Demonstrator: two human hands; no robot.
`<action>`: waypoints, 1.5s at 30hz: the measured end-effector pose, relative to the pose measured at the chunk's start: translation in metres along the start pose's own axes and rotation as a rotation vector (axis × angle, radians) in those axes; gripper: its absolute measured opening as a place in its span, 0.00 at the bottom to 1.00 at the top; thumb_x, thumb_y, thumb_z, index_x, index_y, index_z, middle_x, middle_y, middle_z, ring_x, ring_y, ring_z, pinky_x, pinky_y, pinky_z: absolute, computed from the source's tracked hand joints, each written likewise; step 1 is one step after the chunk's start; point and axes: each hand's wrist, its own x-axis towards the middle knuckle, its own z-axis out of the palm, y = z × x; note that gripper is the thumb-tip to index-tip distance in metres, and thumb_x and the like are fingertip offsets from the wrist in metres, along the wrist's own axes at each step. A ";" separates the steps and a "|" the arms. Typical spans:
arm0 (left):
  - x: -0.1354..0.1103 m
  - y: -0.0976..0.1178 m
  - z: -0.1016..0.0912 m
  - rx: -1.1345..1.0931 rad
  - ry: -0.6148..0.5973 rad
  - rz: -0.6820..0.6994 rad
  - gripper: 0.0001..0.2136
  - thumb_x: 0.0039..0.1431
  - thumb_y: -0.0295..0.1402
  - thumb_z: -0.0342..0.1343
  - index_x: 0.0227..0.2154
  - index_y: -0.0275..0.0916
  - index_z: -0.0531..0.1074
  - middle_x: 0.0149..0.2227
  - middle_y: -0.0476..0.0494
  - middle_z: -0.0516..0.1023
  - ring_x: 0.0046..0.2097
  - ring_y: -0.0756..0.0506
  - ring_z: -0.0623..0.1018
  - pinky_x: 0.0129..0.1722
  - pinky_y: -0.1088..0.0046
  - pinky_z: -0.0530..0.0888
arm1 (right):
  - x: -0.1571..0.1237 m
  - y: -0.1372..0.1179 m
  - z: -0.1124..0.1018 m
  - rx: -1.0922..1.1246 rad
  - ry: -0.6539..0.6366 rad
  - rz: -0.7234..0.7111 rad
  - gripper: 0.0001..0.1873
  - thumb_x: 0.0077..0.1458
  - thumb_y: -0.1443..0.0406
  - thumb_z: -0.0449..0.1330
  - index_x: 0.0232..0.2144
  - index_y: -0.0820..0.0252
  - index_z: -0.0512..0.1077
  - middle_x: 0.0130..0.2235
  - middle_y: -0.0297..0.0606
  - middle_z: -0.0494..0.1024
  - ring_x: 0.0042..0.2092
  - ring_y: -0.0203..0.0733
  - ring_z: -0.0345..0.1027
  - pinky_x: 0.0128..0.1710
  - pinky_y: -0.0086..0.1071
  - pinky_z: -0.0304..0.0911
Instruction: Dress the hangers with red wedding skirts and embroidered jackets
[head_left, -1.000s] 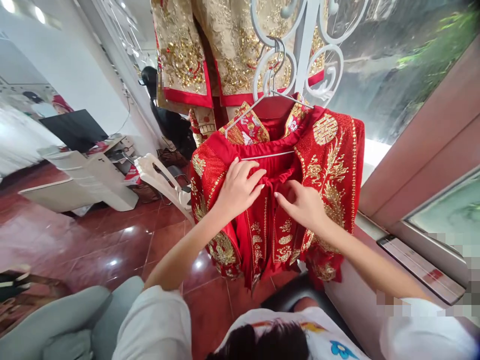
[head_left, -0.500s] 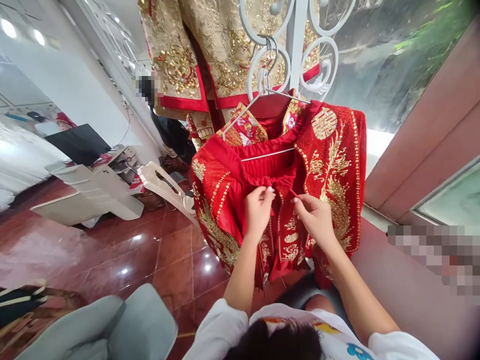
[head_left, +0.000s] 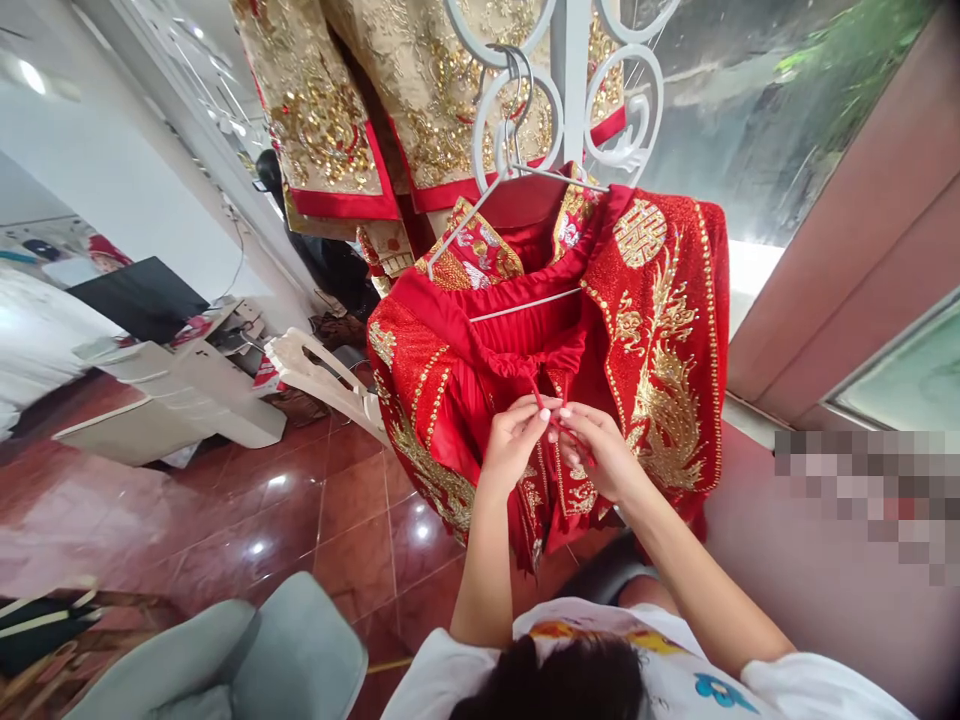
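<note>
A red embroidered jacket (head_left: 664,310) with gold beading hangs on a white wire hanger (head_left: 466,224). Inside its open front is a gathered red waistband (head_left: 495,352) of a second red garment, with a thin red drawstring (head_left: 536,388) coming down from it. My left hand (head_left: 514,445) pinches one strand of the drawstring between thumb and fingertips. Close beside it, almost touching, my right hand (head_left: 604,455) is closed on the other strand. The hands partly hide where the strands cross, so I cannot tell whether they are knotted.
The hanger hooks onto a white scrolled metal rack (head_left: 574,80). Behind hangs a cream-and-gold garment (head_left: 442,110). A white wooden easel-like frame (head_left: 322,375) stands left, a grey chair (head_left: 296,640) lower left, a desk with a monitor (head_left: 139,297) farther off, and a window frame (head_left: 832,230) right.
Both hands have moved down from the waistband and come together, drawing the drawstring strands down with them. The view has shifted slightly.
</note>
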 end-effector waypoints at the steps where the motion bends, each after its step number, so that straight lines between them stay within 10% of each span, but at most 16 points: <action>1: 0.001 -0.001 0.000 -0.042 0.024 -0.018 0.12 0.54 0.40 0.58 0.35 0.38 0.78 0.41 0.41 0.78 0.47 0.45 0.76 0.51 0.69 0.71 | -0.002 -0.001 -0.002 -0.058 0.010 -0.023 0.18 0.48 0.52 0.62 0.26 0.61 0.66 0.23 0.30 0.68 0.18 0.26 0.51 0.16 0.23 0.47; 9: 0.001 0.005 0.007 0.082 0.133 0.037 0.07 0.55 0.35 0.57 0.30 0.36 0.74 0.34 0.45 0.77 0.38 0.50 0.76 0.40 0.75 0.72 | -0.007 -0.019 -0.001 -0.879 0.370 -0.420 0.21 0.53 0.52 0.58 0.42 0.62 0.70 0.34 0.41 0.76 0.32 0.39 0.68 0.35 0.33 0.63; 17: -0.008 -0.002 0.007 0.146 0.107 0.068 0.06 0.56 0.33 0.54 0.28 0.36 0.72 0.35 0.45 0.74 0.38 0.50 0.74 0.38 0.76 0.72 | 0.010 -0.014 0.000 -0.581 0.108 -0.274 0.19 0.53 0.52 0.57 0.28 0.63 0.71 0.23 0.33 0.69 0.25 0.32 0.57 0.24 0.27 0.54; 25: -0.017 0.011 0.008 0.659 0.123 0.221 0.06 0.56 0.29 0.55 0.31 0.39 0.77 0.38 0.44 0.71 0.41 0.47 0.71 0.45 0.66 0.71 | 0.000 -0.014 -0.004 -0.306 0.049 -0.119 0.20 0.41 0.52 0.66 0.29 0.63 0.71 0.24 0.34 0.72 0.24 0.32 0.62 0.22 0.26 0.59; 35: 0.007 0.017 0.016 -0.007 0.101 -0.111 0.14 0.54 0.43 0.58 0.34 0.36 0.71 0.27 0.48 0.74 0.21 0.55 0.70 0.22 0.79 0.68 | -0.007 -0.022 -0.011 -0.327 -0.224 -0.020 0.17 0.49 0.54 0.62 0.25 0.64 0.69 0.23 0.31 0.72 0.17 0.24 0.51 0.17 0.22 0.46; 45: 0.009 0.003 0.001 -0.343 0.144 -0.067 0.20 0.45 0.50 0.62 0.30 0.38 0.70 0.33 0.45 0.75 0.38 0.50 0.74 0.39 0.74 0.71 | -0.010 -0.036 -0.024 -0.604 -0.319 0.060 0.15 0.48 0.57 0.61 0.21 0.62 0.66 0.22 0.30 0.68 0.25 0.30 0.61 0.27 0.25 0.63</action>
